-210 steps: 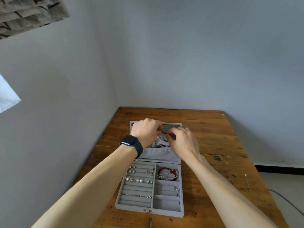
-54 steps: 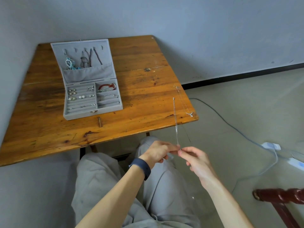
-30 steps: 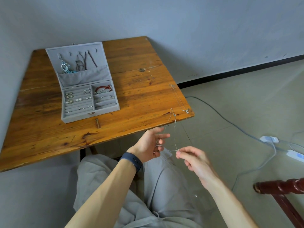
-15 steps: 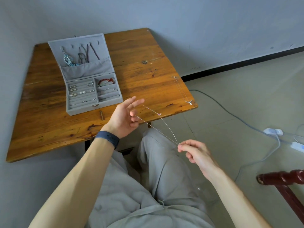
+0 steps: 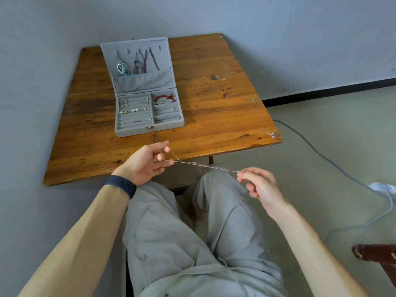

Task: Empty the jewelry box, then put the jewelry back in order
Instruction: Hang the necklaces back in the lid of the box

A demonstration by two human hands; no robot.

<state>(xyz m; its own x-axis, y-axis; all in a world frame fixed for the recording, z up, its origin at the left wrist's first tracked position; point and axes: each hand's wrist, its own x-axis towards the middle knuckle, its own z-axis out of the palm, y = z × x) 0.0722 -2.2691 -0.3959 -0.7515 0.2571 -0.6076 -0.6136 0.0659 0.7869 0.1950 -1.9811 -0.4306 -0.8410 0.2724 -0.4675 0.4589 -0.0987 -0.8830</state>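
A thin silver chain [image 5: 205,166] is stretched between my two hands above my lap, in front of the table's near edge. My left hand [image 5: 147,162] has its fingers spread with the chain looped over them. My right hand [image 5: 260,185] pinches the chain's other end. The grey jewelry box [image 5: 147,129] stands with its lid up on the wooden table [image 5: 214,108], with earrings, a red bracelet [image 5: 164,97] and necklaces hanging in the lid. Another silver necklace [image 5: 262,118] lies along the table's right edge.
The table sits in a corner against grey walls. A cable [image 5: 317,155] and a white power strip [image 5: 383,187] lie on the floor at the right. A dark red wooden chair part [image 5: 375,256] juts in at the lower right.
My left hand has slid left along the chain and pulled it taut, nearly level. My right hand has kept its pinch in about the same place.
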